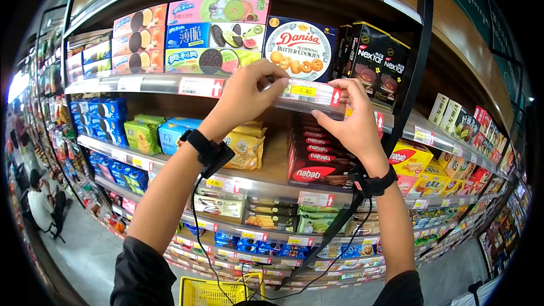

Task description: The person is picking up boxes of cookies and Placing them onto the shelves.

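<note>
Far left, 1 seated person (44, 204), low by the floor. Blue cookie packs (102, 122), 2nd shelf down, beneath stacked cookie boxes (139, 42), 3 high. Green bag (143, 136), beside the blue packs. Yellow basket (212, 293), at the bottom. Yellow packet (245, 148), 2nd shelf. Left hand (252, 93): narrow, thumb and index finger pinched at the left end of the price label. Butter cookie box (300, 48), upright on the upper shelf. Price label (309, 92), marked 7.80, at the upper shelf's front edge, before that box. Red wafer boxes (317, 167), stacked below. Right hand (338, 105): wide, fingers at the label's red end, thumb lower; firmness of grip cannot be told. Black boxes (377, 59), upright, upper shelf. Yellow boxes (412, 161), far side of a black post (412, 62).
</note>
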Action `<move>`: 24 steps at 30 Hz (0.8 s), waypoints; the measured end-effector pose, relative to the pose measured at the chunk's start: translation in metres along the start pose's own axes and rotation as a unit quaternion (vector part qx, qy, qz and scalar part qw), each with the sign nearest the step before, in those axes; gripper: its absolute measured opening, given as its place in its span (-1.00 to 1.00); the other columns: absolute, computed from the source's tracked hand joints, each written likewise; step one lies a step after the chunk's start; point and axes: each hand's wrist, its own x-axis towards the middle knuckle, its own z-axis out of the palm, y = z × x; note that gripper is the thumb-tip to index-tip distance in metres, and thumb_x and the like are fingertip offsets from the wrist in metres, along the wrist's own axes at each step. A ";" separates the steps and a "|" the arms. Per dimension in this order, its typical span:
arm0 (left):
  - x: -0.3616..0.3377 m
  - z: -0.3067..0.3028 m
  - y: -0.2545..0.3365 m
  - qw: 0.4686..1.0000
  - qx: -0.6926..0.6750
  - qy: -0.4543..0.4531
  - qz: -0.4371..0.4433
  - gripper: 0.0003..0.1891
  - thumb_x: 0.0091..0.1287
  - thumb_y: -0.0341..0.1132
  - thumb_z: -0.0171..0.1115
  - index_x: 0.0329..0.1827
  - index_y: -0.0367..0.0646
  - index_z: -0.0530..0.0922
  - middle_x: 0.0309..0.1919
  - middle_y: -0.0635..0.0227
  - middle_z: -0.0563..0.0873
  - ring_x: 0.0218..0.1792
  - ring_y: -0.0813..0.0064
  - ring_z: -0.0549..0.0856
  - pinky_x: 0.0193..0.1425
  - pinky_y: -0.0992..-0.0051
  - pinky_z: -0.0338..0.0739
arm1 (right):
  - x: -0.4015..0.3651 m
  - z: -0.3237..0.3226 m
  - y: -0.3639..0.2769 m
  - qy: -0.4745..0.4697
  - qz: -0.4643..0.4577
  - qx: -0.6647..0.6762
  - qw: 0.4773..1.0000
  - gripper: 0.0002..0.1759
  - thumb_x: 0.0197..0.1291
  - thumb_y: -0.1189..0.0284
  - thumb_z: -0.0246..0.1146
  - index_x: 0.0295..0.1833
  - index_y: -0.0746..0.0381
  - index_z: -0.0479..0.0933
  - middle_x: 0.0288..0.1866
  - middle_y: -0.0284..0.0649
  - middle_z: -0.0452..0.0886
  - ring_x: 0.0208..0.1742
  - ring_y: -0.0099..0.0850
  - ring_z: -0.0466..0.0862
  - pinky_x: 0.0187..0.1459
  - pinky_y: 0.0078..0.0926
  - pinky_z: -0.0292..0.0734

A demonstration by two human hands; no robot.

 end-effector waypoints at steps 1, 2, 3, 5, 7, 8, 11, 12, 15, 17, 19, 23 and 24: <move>-0.001 -0.001 0.001 1.000 0.013 -0.011 0.016 -0.82 0.45 -0.30 0.40 -0.04 -0.23 0.72 -0.27 0.38 0.69 -0.33 0.61 0.61 -0.20 0.53 0.53 | 0.000 0.000 -0.001 -0.001 -0.001 0.001 1.000 -0.43 -0.01 0.49 0.59 0.12 0.30 0.52 0.04 -0.13 0.56 0.06 -0.27 0.65 0.14 -0.36 0.58; -0.001 -0.002 0.002 1.000 0.013 -0.010 0.015 -0.82 0.45 -0.30 0.40 -0.04 -0.23 0.72 -0.27 0.38 0.69 -0.33 0.61 0.61 -0.20 0.53 0.53 | 0.000 0.001 -0.002 0.001 -0.010 0.001 1.000 -0.42 -0.01 0.49 0.59 0.13 0.30 0.52 0.05 -0.13 0.55 0.06 -0.26 0.65 0.15 -0.36 0.58; -0.002 -0.003 0.002 0.999 0.021 -0.012 0.035 -0.78 0.39 -0.28 0.45 -0.03 -0.21 0.73 -0.27 0.36 0.67 -0.32 0.57 0.61 -0.19 0.50 0.52 | 0.000 0.001 -0.004 0.004 -0.018 0.002 1.000 -0.42 -0.02 0.49 0.59 0.13 0.30 0.52 0.06 -0.12 0.54 0.06 -0.26 0.65 0.15 -0.36 0.58; -0.003 -0.005 0.003 0.998 0.029 -0.014 0.053 -0.74 0.34 -0.25 0.50 -0.02 -0.19 0.73 -0.27 0.34 0.66 -0.31 0.52 0.61 -0.18 0.48 0.52 | 0.000 0.002 -0.002 -0.005 -0.028 -0.003 1.000 -0.41 -0.02 0.49 0.59 0.14 0.31 0.52 0.07 -0.12 0.53 0.08 -0.25 0.65 0.17 -0.35 0.59; -0.003 -0.007 0.007 0.994 0.075 -0.028 0.072 -0.66 0.22 -0.20 0.58 -0.03 -0.15 0.73 -0.27 0.33 0.65 -0.31 0.46 0.60 -0.18 0.46 0.52 | 0.000 0.002 -0.006 -0.015 -0.038 -0.010 0.999 -0.40 -0.02 0.49 0.59 0.15 0.32 0.51 0.09 -0.12 0.52 0.10 -0.24 0.65 0.18 -0.35 0.59; -0.002 -0.003 0.001 0.993 0.060 -0.005 0.098 -0.62 0.17 -0.17 0.62 -0.01 -0.10 0.73 -0.27 0.33 0.65 -0.32 0.44 0.59 -0.19 0.45 0.52 | 0.000 0.001 -0.011 -0.018 -0.021 -0.012 1.000 -0.38 -0.03 0.49 0.59 0.16 0.32 0.50 0.10 -0.11 0.51 0.13 -0.22 0.65 0.20 -0.33 0.59; -0.002 -0.005 -0.003 0.988 0.088 -0.020 0.126 -0.60 0.14 -0.16 0.63 0.00 -0.05 0.73 -0.24 0.33 0.65 -0.31 0.40 0.61 -0.22 0.44 0.52 | 0.000 0.002 -0.013 -0.022 -0.002 -0.010 1.000 -0.33 -0.04 0.49 0.59 0.21 0.33 0.48 0.15 -0.08 0.48 0.19 -0.17 0.63 0.24 -0.29 0.58; -0.003 -0.005 -0.002 0.988 0.086 -0.021 0.126 -0.60 0.14 -0.16 0.63 0.00 -0.05 0.73 -0.24 0.33 0.65 -0.31 0.40 0.61 -0.22 0.44 0.52 | -0.001 0.002 -0.013 -0.021 0.001 -0.004 1.000 -0.30 -0.04 0.49 0.59 0.23 0.33 0.46 0.19 -0.06 0.46 0.22 -0.13 0.62 0.26 -0.27 0.57; -0.003 -0.005 0.000 0.983 0.115 -0.032 0.136 -0.55 0.09 -0.15 0.66 0.03 0.00 0.73 -0.21 0.36 0.62 -0.25 0.36 0.62 -0.13 0.38 0.48 | -0.004 0.004 -0.017 -0.007 -0.016 -0.048 0.999 -0.26 -0.03 0.51 0.57 0.28 0.34 0.41 0.27 -0.02 0.40 0.29 -0.05 0.57 0.32 -0.21 0.53; -0.004 -0.006 0.002 0.975 0.157 -0.031 0.156 -0.50 0.05 -0.13 0.68 0.07 0.05 0.72 -0.18 0.38 0.59 -0.18 0.35 0.61 -0.03 0.34 0.40 | -0.006 0.006 -0.021 -0.018 -0.001 -0.055 0.998 -0.22 -0.01 0.49 0.56 0.33 0.34 0.37 0.32 0.01 0.34 0.34 0.02 0.51 0.36 -0.17 0.50; -0.004 -0.006 0.002 0.979 0.148 -0.046 0.135 -0.49 0.05 -0.13 0.67 0.09 0.07 0.71 -0.17 0.39 0.58 -0.14 0.35 0.60 0.02 0.33 0.35 | -0.008 0.011 -0.024 0.001 -0.039 -0.097 0.994 -0.20 0.00 0.47 0.56 0.35 0.34 0.34 0.31 0.02 0.34 0.34 0.05 0.51 0.37 -0.16 0.49; -0.005 -0.005 0.003 0.982 0.142 -0.062 0.106 -0.49 0.09 -0.15 0.65 0.14 0.12 0.70 -0.11 0.41 0.57 -0.05 0.35 0.58 0.13 0.30 0.28 | -0.015 0.024 -0.032 -0.022 -0.029 -0.123 0.992 -0.12 0.03 0.46 0.54 0.42 0.40 0.27 0.44 0.14 0.25 0.44 0.16 0.38 0.46 -0.06 0.39; -0.005 -0.006 0.003 0.982 0.144 -0.063 0.105 -0.49 0.09 -0.15 0.65 0.14 0.12 0.70 -0.11 0.41 0.57 -0.05 0.35 0.58 0.13 0.30 0.28 | -0.016 0.026 -0.032 -0.032 -0.028 -0.122 0.992 -0.07 0.03 0.45 0.55 0.45 0.45 0.22 0.50 0.21 0.20 0.50 0.22 0.30 0.52 0.00 0.30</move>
